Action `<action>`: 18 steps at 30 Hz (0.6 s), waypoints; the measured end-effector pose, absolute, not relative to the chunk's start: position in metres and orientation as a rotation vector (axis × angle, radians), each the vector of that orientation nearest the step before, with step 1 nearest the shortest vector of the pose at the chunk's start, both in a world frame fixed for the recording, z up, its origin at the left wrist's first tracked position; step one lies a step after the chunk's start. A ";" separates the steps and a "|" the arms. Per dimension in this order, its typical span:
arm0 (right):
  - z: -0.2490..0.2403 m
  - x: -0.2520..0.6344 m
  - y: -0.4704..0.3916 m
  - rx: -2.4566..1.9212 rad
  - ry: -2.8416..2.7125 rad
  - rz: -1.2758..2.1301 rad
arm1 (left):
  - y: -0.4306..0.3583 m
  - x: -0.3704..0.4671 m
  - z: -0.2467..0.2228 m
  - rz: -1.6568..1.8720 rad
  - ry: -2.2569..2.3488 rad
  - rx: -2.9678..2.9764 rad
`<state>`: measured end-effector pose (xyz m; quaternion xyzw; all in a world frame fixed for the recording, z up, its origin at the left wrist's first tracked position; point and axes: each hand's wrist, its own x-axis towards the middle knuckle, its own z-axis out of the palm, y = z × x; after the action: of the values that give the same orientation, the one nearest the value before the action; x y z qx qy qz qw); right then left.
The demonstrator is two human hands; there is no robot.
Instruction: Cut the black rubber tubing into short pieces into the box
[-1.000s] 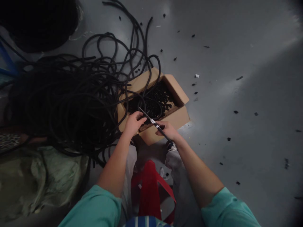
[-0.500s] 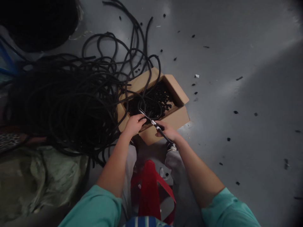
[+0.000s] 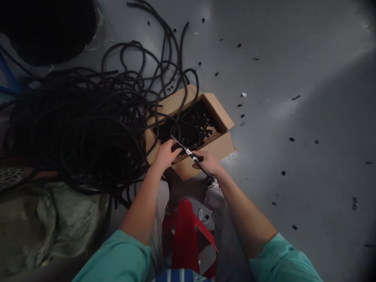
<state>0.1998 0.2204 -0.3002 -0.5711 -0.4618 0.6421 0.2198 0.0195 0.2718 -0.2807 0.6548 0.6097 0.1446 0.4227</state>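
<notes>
My right hand (image 3: 207,162) is closed around the dark handles of a long cutting tool (image 3: 188,151), whose metal blades point up and left over the box. My left hand (image 3: 166,155) is at the near left edge of the cardboard box (image 3: 225,144), by the blades; its fingers are bent, and what they hold is too small to make out. Inside the box lie many short black pieces (image 3: 205,117). Black tubing (image 3: 196,84) loops over the box's left side and down near the blades.
A large tangle of black tubing (image 3: 88,129) fills the left. A dark bundle (image 3: 53,31) is at the upper left, a greenish sack (image 3: 73,219) at the lower left. A red stool (image 3: 185,239) is below me. Black bits (image 3: 291,139) dot the floor.
The cutting tool's blades have shifted slightly left, and my left fingers have moved a little and spread from the thumb. My right hand has stayed nearly in place.
</notes>
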 end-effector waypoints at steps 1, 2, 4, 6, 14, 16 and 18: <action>-0.301 0.200 0.220 -1.557 -1.240 1.831 | 0.271 0.020 -0.281 0.379 1.553 1.636; -0.301 0.200 0.219 -1.529 -1.187 1.900 | 0.271 0.021 -0.281 0.390 1.570 1.639; -0.301 0.201 0.218 -1.455 -1.068 2.043 | 0.271 0.021 -0.280 0.379 1.567 1.666; -0.301 0.202 0.218 -1.381 -0.995 2.128 | 0.272 0.021 -0.279 0.347 1.539 1.693; -0.306 0.203 0.220 -1.352 -1.109 2.029 | 0.273 0.023 -0.276 0.367 1.462 1.489; -0.307 0.202 0.219 -1.351 -1.136 1.993 | 0.273 0.022 -0.274 0.354 1.439 1.417; -0.306 0.201 0.218 -1.371 -1.148 1.960 | 0.272 0.022 -0.272 0.341 1.423 1.361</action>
<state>0.2013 0.2184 -0.3060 -0.5015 -0.4198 0.7169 0.2415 0.0219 0.2724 -0.2715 0.5728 0.5988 0.1435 0.5410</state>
